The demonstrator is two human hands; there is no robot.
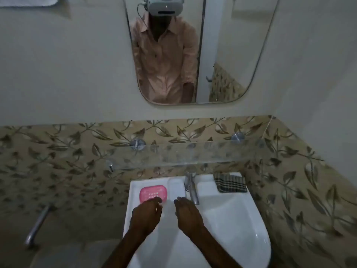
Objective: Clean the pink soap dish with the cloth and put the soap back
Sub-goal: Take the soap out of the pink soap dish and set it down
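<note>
The pink soap dish (pixel 152 192) lies on the back left ledge of the white sink (pixel 228 219), with nothing in it. Right of it a white bar of soap (pixel 176 187) rests on the ledge beside the tap. A dark checked cloth (pixel 230 182), folded, sits on the back right corner of the sink. My left hand (pixel 147 212) hovers just in front of the dish, its fingertips at the dish's near edge, holding nothing. My right hand (pixel 188 212) reaches toward the soap, fingertips at its near end, also holding nothing.
A chrome tap (pixel 191 187) stands between the soap and the cloth. A glass shelf (pixel 193 153) juts out above the sink's back edge. A mirror (pixel 193 51) hangs on the wall. A metal pipe (pixel 38 223) runs down at the lower left.
</note>
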